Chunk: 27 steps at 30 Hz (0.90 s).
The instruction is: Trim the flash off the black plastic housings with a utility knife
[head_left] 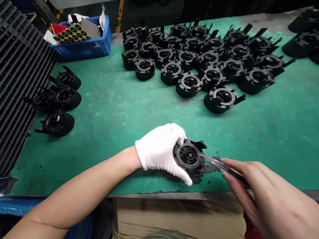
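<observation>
My left hand [163, 147], in a white glove, is wrapped around a round black plastic part [189, 156] near the table's front edge. The part's ringed face is turned up, and a tab sticks out at its upper right. Bare and coming in from the right, my right hand [267, 196] grips a utility knife [230, 171] between thumb and fingers. The knife's blade points left and meets the right side of the part's face; whether it touches is hard to tell. Dark worn patches mark the green mat under the part.
Several similar black parts [190, 85] stand in rows at the back, with more at the far right [300, 44] and a small group [58, 123] at left. A blue bin [98, 47] holds papers and a yellow sticker sheet. A grey slatted panel [6, 76] borders the green table [111, 129].
</observation>
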Each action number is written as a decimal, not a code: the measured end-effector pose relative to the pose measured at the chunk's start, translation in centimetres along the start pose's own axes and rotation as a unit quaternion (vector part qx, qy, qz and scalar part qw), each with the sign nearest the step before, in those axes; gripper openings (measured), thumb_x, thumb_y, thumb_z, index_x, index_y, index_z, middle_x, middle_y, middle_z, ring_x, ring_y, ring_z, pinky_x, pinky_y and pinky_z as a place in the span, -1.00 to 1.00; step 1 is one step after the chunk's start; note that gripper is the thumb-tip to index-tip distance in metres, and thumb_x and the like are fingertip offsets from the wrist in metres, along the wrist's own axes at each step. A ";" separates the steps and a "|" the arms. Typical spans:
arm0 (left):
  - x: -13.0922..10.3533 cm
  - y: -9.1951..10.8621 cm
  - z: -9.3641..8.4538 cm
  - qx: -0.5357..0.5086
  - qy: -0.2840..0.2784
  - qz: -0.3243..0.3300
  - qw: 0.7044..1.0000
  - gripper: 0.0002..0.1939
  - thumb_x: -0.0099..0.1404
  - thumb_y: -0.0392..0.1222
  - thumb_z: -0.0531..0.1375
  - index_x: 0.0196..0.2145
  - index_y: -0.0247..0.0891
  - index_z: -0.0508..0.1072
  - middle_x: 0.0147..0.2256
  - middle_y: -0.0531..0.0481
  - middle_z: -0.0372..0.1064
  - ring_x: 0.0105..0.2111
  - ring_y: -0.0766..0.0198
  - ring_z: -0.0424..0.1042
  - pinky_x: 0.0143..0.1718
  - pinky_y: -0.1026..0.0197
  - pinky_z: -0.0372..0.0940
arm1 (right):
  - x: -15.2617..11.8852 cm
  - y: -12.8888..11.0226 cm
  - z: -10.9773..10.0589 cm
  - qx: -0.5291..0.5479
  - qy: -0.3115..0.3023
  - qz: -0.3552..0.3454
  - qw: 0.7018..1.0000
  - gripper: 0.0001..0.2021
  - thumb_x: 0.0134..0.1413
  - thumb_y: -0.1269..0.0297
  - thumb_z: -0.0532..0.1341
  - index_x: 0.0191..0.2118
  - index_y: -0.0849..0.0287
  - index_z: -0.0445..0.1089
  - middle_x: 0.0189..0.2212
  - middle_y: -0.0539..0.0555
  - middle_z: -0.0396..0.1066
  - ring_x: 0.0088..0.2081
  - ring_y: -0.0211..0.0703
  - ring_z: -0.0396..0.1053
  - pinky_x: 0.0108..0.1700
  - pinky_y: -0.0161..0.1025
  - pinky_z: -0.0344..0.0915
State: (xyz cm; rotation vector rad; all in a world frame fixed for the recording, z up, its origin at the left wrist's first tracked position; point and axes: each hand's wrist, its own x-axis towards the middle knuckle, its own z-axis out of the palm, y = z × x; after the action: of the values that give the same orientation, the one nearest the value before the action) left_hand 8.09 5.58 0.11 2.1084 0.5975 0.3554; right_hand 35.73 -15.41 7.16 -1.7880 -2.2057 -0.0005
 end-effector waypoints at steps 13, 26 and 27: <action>0.1 0.6 -1.1 0.021 -0.066 0.072 0.995 0.12 0.14 0.76 0.70 0.35 -0.07 0.74 0.18 -0.24 0.87 0.19 -0.37 0.84 0.37 -0.31 0.64 | 1.8 1.2 0.7 0.042 0.018 -0.079 0.996 -0.70 0.93 0.11 0.13 0.24 0.07 0.60 0.00 0.15 0.79 -0.12 0.03 0.80 -0.12 -0.08 0.69; 0.2 0.7 -1.1 0.021 -0.064 0.077 0.995 0.11 0.15 0.80 0.67 0.32 -0.08 0.75 0.16 -0.24 0.88 0.16 -0.37 0.87 0.31 -0.30 0.66 | 1.4 2.3 0.7 0.042 -0.014 -0.093 0.995 -0.46 0.73 0.42 0.05 0.51 -0.03 0.62 0.08 0.21 0.77 -0.07 0.12 0.74 -0.05 0.00 0.68; 0.2 0.7 -1.1 0.020 -0.063 0.078 0.995 0.11 0.16 0.81 0.67 0.32 -0.08 0.75 0.16 -0.24 0.88 0.16 -0.37 0.87 0.31 -0.30 0.66 | 1.3 2.3 0.6 0.036 -0.005 -0.099 0.994 -0.40 0.69 0.46 0.03 0.53 -0.05 0.60 0.07 0.21 0.77 -0.07 0.13 0.73 -0.04 0.01 0.68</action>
State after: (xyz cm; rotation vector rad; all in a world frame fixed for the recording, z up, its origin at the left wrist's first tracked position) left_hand 7.97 6.13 1.33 2.2046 0.3700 0.2972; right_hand 37.58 -13.51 6.49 -1.5290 -2.3491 0.0445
